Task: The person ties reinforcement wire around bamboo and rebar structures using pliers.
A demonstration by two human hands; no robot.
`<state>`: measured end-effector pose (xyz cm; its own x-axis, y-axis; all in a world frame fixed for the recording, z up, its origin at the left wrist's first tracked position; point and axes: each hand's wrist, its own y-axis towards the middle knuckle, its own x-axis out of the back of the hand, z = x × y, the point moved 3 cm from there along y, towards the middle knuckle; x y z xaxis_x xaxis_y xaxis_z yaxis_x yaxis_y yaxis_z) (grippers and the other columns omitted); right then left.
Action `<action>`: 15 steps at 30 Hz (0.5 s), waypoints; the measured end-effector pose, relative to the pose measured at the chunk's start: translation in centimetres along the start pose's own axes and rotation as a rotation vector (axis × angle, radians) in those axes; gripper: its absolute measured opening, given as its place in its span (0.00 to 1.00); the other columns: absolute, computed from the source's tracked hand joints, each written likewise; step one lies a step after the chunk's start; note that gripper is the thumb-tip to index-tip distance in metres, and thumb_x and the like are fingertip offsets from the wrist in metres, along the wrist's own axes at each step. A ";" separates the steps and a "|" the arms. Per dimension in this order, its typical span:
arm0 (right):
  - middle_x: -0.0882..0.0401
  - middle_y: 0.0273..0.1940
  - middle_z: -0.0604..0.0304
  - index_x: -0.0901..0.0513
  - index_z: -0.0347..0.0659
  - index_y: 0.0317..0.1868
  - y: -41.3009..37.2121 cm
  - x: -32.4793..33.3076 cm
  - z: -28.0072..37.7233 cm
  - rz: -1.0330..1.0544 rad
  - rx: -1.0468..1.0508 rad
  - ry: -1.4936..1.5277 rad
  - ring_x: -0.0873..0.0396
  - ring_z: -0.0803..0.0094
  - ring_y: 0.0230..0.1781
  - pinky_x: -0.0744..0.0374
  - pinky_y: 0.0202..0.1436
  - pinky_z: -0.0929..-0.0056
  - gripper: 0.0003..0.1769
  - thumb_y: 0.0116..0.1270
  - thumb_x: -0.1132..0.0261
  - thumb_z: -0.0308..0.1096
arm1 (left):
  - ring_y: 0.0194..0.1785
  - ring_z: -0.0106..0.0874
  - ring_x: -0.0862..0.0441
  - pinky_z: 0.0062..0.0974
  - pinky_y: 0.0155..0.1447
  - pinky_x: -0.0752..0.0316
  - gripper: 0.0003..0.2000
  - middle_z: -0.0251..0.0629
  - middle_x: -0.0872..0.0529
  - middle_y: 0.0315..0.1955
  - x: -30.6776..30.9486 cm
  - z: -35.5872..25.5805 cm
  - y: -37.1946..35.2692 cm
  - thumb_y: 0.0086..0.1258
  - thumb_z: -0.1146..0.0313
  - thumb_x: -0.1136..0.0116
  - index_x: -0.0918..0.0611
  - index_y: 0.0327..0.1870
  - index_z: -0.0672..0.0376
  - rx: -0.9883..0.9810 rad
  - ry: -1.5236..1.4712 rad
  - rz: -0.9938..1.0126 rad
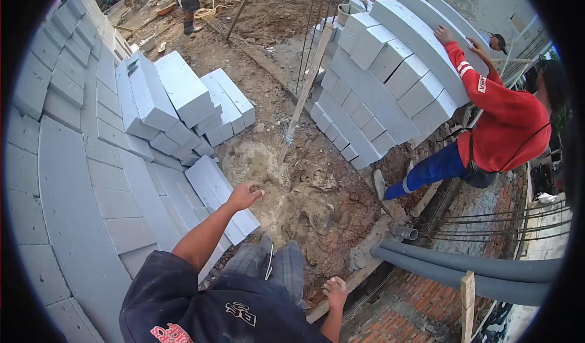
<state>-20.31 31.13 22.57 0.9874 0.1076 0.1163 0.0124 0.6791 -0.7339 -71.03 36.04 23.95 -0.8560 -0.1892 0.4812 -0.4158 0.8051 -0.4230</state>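
Observation:
My left hand [246, 196] reaches forward over the dirt, close to the light-grey concrete blocks [210, 184] on the left. Its fingers are loosely bent and nothing shows in them. Low on my right side hangs my right hand [335, 292], fingers slightly bent and apart, with nothing visible in it. It is above the ground near a wooden board edge. A tall stack of the same blocks [67, 154] rises along my left, and shorter piles [183, 87] stand just ahead.
A person in a red top [506, 120] has a hand on another block stack [390, 81] at right. A wooden stake [306, 93] leans ahead. Grey pipes [475, 273] and rebar [499, 224] lie right. Another person [184, 2] stands far ahead on rough ground.

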 end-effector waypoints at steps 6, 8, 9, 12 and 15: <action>0.18 0.36 0.50 0.21 0.35 0.48 6.2 1.0 -7.8 -0.509 -0.398 -0.044 0.17 0.61 0.35 0.18 0.36 0.68 0.18 0.72 0.40 0.43 | 0.50 0.44 0.16 0.35 0.56 0.24 0.26 0.53 0.14 0.44 3.3 8.4 3.8 0.61 0.52 0.36 0.19 0.53 0.66 0.216 0.382 0.059; 0.17 0.38 0.50 0.22 0.33 0.55 6.8 -1.2 -10.2 -0.599 -0.712 0.187 0.18 0.60 0.28 0.14 0.34 0.63 0.23 0.69 0.36 0.42 | 0.53 0.46 0.18 0.35 0.59 0.25 0.30 0.53 0.14 0.46 3.5 11.6 3.1 0.59 0.46 0.35 0.19 0.54 0.63 0.299 0.377 0.177; 0.25 0.23 0.55 0.20 0.33 0.34 10.0 -2.7 -11.6 -0.683 -1.078 -0.162 0.22 0.61 0.25 0.22 0.27 0.67 0.17 0.75 0.44 0.38 | 0.53 0.46 0.18 0.35 0.59 0.25 0.31 0.52 0.14 0.46 3.8 12.0 2.8 0.58 0.44 0.34 0.18 0.54 0.61 0.317 0.421 0.264; 0.23 0.28 0.54 0.20 0.34 0.40 19.9 -10.0 -4.5 -0.697 -0.834 -0.420 0.21 0.60 0.27 0.19 0.29 0.66 0.14 0.73 0.41 0.39 | 0.59 0.46 0.22 0.36 0.64 0.29 0.33 0.51 0.16 0.51 5.3 12.8 2.9 0.59 0.41 0.38 0.19 0.56 0.60 0.303 0.527 0.430; 0.19 0.36 0.52 0.21 0.36 0.48 23.2 -15.5 1.1 -0.824 -0.553 -0.784 0.18 0.60 0.29 0.16 0.33 0.64 0.16 0.70 0.37 0.41 | 0.57 0.46 0.21 0.36 0.64 0.29 0.32 0.51 0.16 0.51 8.6 11.2 4.4 0.60 0.42 0.39 0.18 0.55 0.62 0.369 0.436 0.318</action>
<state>-35.50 46.02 4.44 0.2993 0.3271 0.8964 0.8288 0.3764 -0.4140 -83.62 31.64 17.60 -0.7839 0.3344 0.5232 -0.3071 0.5236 -0.7947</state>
